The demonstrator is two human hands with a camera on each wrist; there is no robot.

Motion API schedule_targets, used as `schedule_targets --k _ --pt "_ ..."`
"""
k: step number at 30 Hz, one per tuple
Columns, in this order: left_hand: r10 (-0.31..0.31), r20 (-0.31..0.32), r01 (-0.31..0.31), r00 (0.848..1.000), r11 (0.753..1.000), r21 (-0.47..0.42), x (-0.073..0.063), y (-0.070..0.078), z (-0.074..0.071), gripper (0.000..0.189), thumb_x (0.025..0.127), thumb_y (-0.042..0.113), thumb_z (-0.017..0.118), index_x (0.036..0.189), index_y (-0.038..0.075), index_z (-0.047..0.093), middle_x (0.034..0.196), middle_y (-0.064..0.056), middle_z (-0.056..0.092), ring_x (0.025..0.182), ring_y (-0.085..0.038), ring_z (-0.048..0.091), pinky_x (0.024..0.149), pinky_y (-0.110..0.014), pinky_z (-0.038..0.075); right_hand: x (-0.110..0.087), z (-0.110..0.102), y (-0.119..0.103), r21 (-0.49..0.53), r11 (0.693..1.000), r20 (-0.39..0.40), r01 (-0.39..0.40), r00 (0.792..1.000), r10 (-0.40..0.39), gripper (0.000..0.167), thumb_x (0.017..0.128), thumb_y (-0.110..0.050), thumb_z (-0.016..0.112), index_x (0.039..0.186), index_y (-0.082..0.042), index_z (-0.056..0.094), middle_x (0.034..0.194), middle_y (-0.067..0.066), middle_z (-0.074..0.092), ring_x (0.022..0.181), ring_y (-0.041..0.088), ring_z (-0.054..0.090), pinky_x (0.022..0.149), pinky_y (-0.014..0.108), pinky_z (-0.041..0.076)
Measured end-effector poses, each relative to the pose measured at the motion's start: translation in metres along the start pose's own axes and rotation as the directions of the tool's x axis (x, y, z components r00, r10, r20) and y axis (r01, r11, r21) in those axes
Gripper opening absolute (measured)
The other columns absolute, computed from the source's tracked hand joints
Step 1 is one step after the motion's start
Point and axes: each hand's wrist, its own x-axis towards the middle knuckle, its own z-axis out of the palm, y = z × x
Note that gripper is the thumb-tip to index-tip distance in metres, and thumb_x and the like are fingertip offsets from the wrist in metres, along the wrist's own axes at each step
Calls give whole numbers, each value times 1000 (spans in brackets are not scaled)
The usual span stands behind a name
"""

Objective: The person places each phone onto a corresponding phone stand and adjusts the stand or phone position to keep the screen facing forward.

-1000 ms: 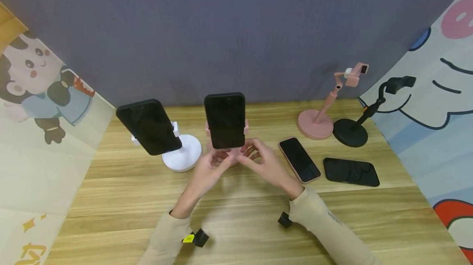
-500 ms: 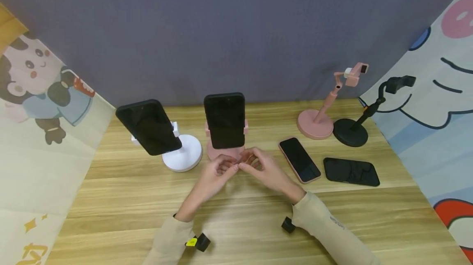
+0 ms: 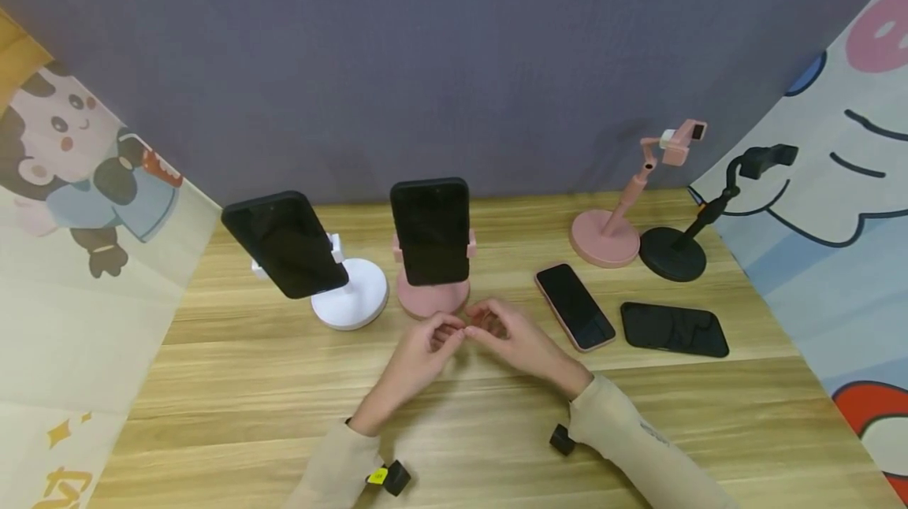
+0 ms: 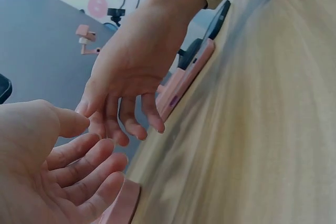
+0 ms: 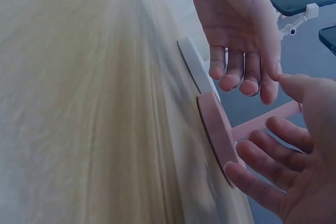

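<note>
My left hand (image 3: 423, 353) and right hand (image 3: 512, 339) meet thumb to thumb in front of a pink phone stand (image 3: 434, 299), their fingers loosely bent. Both palms show bare in the wrist views, the left hand (image 4: 68, 166) low in its own view and the right hand (image 5: 294, 156) at the right of its own. A black phone (image 3: 430, 232) sits upright in the pink stand's clamp, just beyond my fingertips. To its left, a white phone stand (image 3: 351, 294) bears another black phone (image 3: 286, 244), which is tilted.
Right of my hands, a pink-edged phone (image 3: 575, 306) and a black phone (image 3: 675, 329) lie flat on the wooden table (image 3: 489, 446). Behind them stand a second pink phone stand (image 3: 606, 239) and a black phone stand (image 3: 672, 254), clamps unoccupied. A grey panel (image 3: 454, 68) rises along the back.
Both hands have left the pink stand's base and drawn back toward me, thumbs staying close together. The stands and phones have kept their places.
</note>
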Motion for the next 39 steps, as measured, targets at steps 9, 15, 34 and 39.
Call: schedule_targets --k 9,15,34,39 --pt "-4 34 4 999 1000 -1 -3 2 15 23 103 17 63 120 3 67 99 -4 71 90 -15 68 80 -27 59 -7 -5 11 -7 1000 -1 -30 1000 30 27 103 -24 66 121 -4 66 103 0 69 89 10 65 77 27 57" --pt "44 60 -43 997 999 -11 -3 3 28 24 103 18 63 118 -1 67 99 -7 71 88 -14 68 78 -25 59 -10 -18 17 -14 1000 -33 -24 999 24 26 103 -19 66 122 -2 64 103 2 69 90 11 65 77 28 57" --pt "58 105 -63 993 997 42 6 9 49 25 102 20 66 117 1 69 98 -4 71 87 -11 65 78 -24 57 -11 -107 17 -77 997 -482 0 875 -37 24 102 -2 61 125 2 63 115 16 67 100 -1 58 89 14 47" --pt "77 121 -84 990 995 60 11 13 55 26 101 20 66 118 1 69 103 -4 70 93 -13 65 83 -25 57 -9 -129 16 -123 992 -680 26 726 -104 23 97 4 64 120 10 65 111 22 63 100 -5 56 86 11 45"
